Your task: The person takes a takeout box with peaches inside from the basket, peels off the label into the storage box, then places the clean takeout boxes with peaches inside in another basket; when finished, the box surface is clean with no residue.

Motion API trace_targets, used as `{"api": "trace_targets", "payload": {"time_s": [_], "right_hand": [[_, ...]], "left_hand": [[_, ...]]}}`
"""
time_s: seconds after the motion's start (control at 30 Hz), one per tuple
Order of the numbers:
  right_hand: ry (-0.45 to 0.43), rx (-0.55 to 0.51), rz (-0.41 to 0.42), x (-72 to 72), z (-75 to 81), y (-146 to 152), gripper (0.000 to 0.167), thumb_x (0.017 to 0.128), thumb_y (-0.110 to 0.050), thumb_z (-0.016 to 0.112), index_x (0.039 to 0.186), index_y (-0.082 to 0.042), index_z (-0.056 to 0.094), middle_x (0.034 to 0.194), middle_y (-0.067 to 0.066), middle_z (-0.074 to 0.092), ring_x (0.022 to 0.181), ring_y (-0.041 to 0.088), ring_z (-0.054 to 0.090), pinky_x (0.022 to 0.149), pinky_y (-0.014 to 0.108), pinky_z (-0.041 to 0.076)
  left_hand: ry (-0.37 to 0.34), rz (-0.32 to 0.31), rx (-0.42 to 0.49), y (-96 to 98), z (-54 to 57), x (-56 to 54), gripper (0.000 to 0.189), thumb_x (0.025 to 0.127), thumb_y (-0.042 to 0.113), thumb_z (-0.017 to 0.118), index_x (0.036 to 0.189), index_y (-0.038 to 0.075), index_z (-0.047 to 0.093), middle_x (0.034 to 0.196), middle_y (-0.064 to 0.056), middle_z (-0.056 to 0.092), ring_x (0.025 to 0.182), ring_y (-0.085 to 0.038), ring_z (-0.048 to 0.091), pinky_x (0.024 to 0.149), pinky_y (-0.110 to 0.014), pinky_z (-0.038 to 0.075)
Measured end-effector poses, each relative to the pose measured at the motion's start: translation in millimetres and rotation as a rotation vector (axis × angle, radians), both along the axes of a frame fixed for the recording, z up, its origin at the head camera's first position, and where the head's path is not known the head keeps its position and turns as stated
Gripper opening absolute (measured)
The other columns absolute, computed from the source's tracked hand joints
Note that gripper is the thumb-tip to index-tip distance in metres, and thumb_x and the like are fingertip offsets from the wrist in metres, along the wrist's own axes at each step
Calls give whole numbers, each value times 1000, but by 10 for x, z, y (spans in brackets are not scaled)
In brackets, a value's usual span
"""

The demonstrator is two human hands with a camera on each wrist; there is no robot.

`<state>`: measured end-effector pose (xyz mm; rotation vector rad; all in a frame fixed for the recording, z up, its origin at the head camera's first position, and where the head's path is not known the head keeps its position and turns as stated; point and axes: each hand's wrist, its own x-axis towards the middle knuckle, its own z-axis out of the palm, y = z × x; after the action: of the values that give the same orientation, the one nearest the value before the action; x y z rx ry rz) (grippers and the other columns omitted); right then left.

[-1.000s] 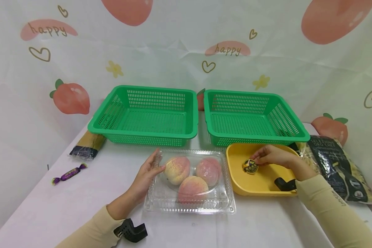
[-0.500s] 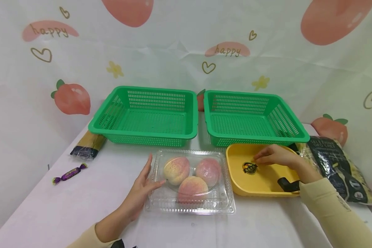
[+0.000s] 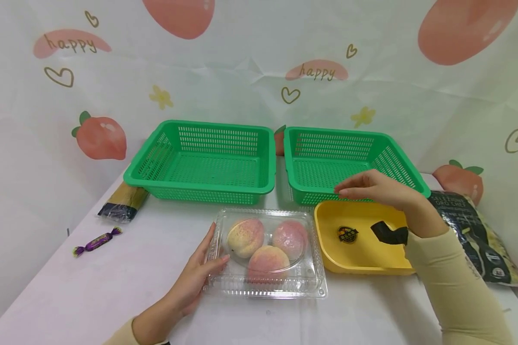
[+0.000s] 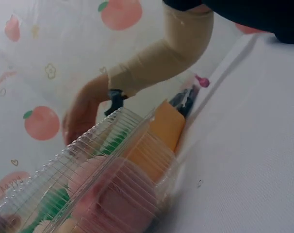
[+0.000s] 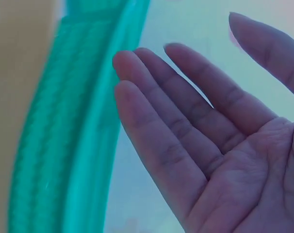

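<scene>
So the right hand is loose, palm bare and holding nothing, up near the green basket just ahead of it. Round black badge is in the yellow tray, below that hand and a bit to its left. Meanwhile the left hand is relaxed, straight-ish fingers against a clear box. Three peaches sit inside, right of that hand. Purple candy is off to its left.

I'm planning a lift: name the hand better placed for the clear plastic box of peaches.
Likely the left hand: it holds the box at its left edge. The empty right hand is near a green plastic basket.
</scene>
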<state>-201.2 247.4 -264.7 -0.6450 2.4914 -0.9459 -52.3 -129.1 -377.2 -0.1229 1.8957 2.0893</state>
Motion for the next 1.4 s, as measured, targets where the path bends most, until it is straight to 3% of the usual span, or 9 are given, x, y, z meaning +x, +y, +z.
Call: {"api": "trace_targets", "payload": {"time_s": [0.27,0.53,0.73,1.0,1.17,1.2,1.27,1.3,1.4], "right_hand": [[-13,-187,8,-336,213,-543,40,95,-25,53,130,-4,52,133,12,53,116,21,55,102,42,43],[-94,-430,-41,-719,305,-1100,46,96,-26,51,137,-7,44,144,7,41,135,22,37,113,39,30],[-171,-633,-103,-980,253,-1454,44,97,-21,48,137,-4,42,148,7,37,139,19,32,116,38,24],[-284,-897,-335,-1288,24,-1793,46,97,-18,48,140,-3,40,150,11,33,141,22,27,117,36,20],[-269,-879,-470,-1390,-128,-1895,48,96,-28,51,139,-10,43,151,5,33,143,19,22,119,39,14],[-265,-849,-493,-1401,-156,-1902,49,95,-32,52,139,-12,43,151,4,32,144,18,21,115,35,23],[-260,-801,-541,-1430,-219,-1914,52,94,-37,53,140,-16,43,152,4,30,117,12,51,85,25,38],[-266,-780,-565,-1444,-252,-1917,54,93,-40,54,141,-18,42,153,4,28,89,8,53,72,25,29],[-282,-732,-621,-1473,-343,-1928,56,90,-43,56,141,-22,41,154,2,24,90,7,52,70,25,29]], "left_hand": [[1,12,26,0,-6,-1,82,89,23,58,149,40,4,157,0,-14,144,-33,-13,112,-58,7],[1,21,47,6,-12,-6,82,89,21,58,149,39,6,157,0,-13,144,-32,-12,113,-57,6],[8,28,60,7,-19,-12,82,89,20,58,150,37,6,157,1,-13,144,-31,-13,113,-56,6],[6,30,64,9,-40,-16,81,89,20,58,149,39,7,157,0,-12,144,-31,-11,114,-56,7],[11,31,53,9,-45,-27,81,89,20,58,149,37,7,158,0,-12,144,-31,-13,114,-56,4],[11,32,52,9,-44,-28,81,89,20,58,149,37,7,158,0,-12,144,-31,-13,114,-56,4],[10,33,52,10,-43,-26,81,89,20,58,149,37,7,158,-1,-12,144,-31,-12,114,-56,5],[9,35,50,9,-42,-24,81,89,20,58,149,37,7,158,-1,-11,144,-31,-11,114,-56,5],[10,36,47,9,-37,-16,81,89,19,58,150,37,7,158,-2,-12,144,-33,-12,113,-56,5]]}}
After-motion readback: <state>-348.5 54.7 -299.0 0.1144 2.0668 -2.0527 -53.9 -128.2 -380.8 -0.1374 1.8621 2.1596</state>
